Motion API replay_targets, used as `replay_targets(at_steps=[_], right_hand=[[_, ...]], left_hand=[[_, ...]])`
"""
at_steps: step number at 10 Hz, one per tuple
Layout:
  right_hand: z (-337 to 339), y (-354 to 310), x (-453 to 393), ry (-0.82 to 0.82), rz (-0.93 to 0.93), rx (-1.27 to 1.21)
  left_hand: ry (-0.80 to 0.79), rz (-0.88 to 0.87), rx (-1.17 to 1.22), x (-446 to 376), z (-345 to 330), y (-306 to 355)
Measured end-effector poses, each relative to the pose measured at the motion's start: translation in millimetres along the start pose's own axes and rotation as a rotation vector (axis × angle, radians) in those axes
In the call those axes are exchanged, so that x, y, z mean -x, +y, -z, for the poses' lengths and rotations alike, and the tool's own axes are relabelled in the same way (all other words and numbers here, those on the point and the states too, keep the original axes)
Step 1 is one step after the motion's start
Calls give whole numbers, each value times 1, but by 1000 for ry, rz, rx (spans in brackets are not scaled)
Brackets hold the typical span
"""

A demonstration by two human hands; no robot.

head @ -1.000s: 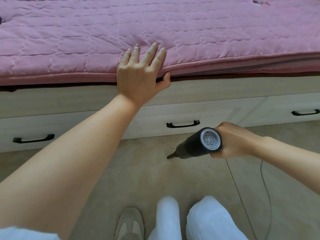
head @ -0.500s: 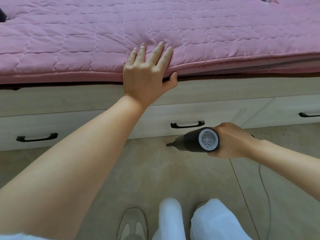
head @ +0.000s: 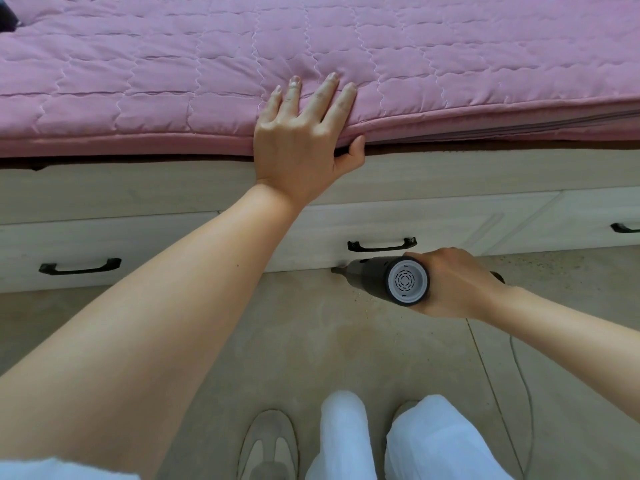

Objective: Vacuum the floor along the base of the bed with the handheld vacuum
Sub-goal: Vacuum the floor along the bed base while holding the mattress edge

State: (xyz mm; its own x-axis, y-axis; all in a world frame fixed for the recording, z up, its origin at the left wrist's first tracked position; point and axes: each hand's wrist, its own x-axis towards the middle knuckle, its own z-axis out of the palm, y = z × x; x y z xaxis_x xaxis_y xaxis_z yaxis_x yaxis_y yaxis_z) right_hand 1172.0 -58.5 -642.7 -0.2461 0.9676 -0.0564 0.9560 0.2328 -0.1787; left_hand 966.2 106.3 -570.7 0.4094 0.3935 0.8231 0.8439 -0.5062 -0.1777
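- Handheld vacuum (head: 384, 279): dark cylindrical body, grey vented rear cap facing the camera, at about 3 o'clock from frame centre. Narrow nozzle tip points toward 9 o'clock and sits at the seam where the drawer front meets the floor (head: 311, 341).
- Right hand (head: 453, 282): fingers curled round the vacuum's rear section, gripping it firmly; forearm enters from 4 o'clock.
- Left hand (head: 304, 133): fingers straight and spread, palm pressed flat on the edge of the pink quilted mattress cover (head: 173, 81), thumb hooked under the cover's edge. It holds nothing. Forearm runs in from 8 o'clock.
- Bed base (head: 138, 192): pale wood-grain panel with drawers below. Middle drawer handle (head: 382, 244) is black and lies just beside the vacuum, at its 12 o'clock. Left drawer handle (head: 80, 266) lies at 9 o'clock; a third handle (head: 625, 227) is cut off by the frame edge at 3 o'clock.
- Floor: beige tile with fine specks of debris near the nozzle and more along the base at 2 o'clock from the vacuum.
- Thin cord (head: 523, 393): trails across the floor below the right forearm toward 5 o'clock; its connection point is hidden.
- Lower frame, 6 o'clock: white trouser legs (head: 440, 441) and one beige shoe (head: 268, 445) on the tile.
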Motion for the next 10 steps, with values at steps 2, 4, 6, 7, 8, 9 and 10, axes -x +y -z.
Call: replay_targets(at_steps=[2, 4, 6, 7, 8, 9, 10], right_hand=[[0, -5, -3, 4, 9, -6], [8, 3, 3, -2, -41, -17], [12, 13, 9, -40, -86, 5], [14, 17, 11, -48, -106, -2], [18, 22, 13, -53, -137, -32], [25, 24, 17, -82, -141, -73], [29, 26, 21, -104, -127, -70]], left_hand=[[1, 4, 5, 1, -1, 0], [7, 8, 10, 1, -1, 0], [4, 9, 13, 1, 0, 1], [7, 5, 10, 0, -1, 0], [4, 8, 6, 1, 0, 1], [-4, 7, 9, 0, 0, 1], [-5, 5, 7, 0, 1, 0]])
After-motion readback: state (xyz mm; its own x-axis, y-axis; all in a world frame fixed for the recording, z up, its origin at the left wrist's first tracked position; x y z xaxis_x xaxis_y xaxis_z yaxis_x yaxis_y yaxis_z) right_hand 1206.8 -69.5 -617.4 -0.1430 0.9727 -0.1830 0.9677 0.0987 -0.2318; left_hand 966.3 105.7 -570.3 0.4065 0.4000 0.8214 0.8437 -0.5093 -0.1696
